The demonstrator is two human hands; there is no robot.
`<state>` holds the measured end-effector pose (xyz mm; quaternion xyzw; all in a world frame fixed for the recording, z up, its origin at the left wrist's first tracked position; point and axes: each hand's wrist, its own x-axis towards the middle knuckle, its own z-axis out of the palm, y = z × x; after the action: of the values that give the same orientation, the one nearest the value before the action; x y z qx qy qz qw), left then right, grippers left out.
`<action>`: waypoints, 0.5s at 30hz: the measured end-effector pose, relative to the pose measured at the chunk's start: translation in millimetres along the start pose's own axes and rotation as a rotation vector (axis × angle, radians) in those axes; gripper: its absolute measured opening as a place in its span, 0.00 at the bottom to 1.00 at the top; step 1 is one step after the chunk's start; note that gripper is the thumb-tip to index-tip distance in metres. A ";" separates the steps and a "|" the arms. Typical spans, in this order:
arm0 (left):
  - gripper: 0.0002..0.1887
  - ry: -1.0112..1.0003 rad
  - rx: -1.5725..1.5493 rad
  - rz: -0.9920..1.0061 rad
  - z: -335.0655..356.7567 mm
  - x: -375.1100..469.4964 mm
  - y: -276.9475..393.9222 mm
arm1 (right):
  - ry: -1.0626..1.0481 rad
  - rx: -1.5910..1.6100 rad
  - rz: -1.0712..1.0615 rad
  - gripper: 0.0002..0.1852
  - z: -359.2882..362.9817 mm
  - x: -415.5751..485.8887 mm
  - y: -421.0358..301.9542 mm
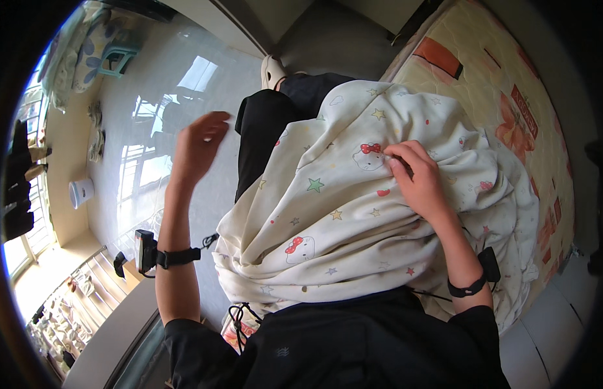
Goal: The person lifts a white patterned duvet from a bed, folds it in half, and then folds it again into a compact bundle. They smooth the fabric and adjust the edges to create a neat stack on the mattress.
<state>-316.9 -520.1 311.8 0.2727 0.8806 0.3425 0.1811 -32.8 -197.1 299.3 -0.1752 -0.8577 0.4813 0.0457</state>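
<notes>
A white cloth [350, 194] printed with stars, cat faces and red bows lies bunched over my lap and spreads onto the mattress at the right. My right hand [415, 172] is over the cloth beside a printed cat face, its thumb and fingertips close together; whether they pinch any fabric is not clear. Raised to the left of the cloth, above the floor, my left hand [204, 141] has bent fingers, appears slightly blurred and touches no cloth. A dark strap with a small device sits on each forearm.
I sit on a patterned mattress [481, 97]. A white bucket [81, 193], a teal plastic stool [117, 61] and shoes [95, 146] stand along the left side. Below left is a rack [94, 277]. A dark cable [238, 318] lies near my waist.
</notes>
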 end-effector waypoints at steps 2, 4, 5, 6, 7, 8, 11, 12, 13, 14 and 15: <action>0.11 -0.295 -0.080 0.159 2.8 -11.2 32.3 | -0.011 -0.002 0.030 0.09 -1.3 -1.7 -0.4; 0.11 -0.456 -0.085 0.222 7.2 -28.2 56.5 | 0.006 0.002 0.029 0.09 -0.5 -2.3 0.4; 0.14 -0.499 -0.069 0.212 10.0 -35.4 65.0 | 0.012 0.014 0.032 0.09 0.2 -2.3 1.3; 0.15 -0.515 -0.022 0.213 11.0 -40.9 70.6 | 0.012 0.026 0.042 0.09 1.1 -2.1 2.2; 0.16 -0.498 0.010 0.205 12.4 -45.2 74.2 | 0.008 0.033 0.051 0.09 1.7 -1.8 3.1; 0.16 -0.480 0.040 0.198 14.1 -48.6 76.3 | -0.001 0.035 0.067 0.09 2.1 -1.1 4.2; 0.16 -0.421 0.157 0.280 19.5 -53.7 76.1 | -0.013 0.052 0.081 0.08 2.8 0.7 6.2; 0.15 -0.401 0.183 0.301 21.1 -54.6 75.2 | -0.012 0.061 0.079 0.08 2.8 1.3 6.5; 0.14 -0.378 0.210 0.328 22.7 -55.6 74.3 | -0.012 0.051 0.069 0.08 2.7 1.6 6.5; 0.14 -0.355 0.238 0.355 23.7 -56.7 73.4 | -0.010 0.042 0.059 0.08 2.4 1.7 6.3; 0.12 -0.336 0.235 0.367 24.4 -57.7 72.4 | -0.006 0.032 0.048 0.08 2.3 2.0 6.3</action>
<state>-233.5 -498.0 353.2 0.4997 0.8079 0.2150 0.2266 -33.6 -195.3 292.6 -0.1937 -0.8455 0.4964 0.0342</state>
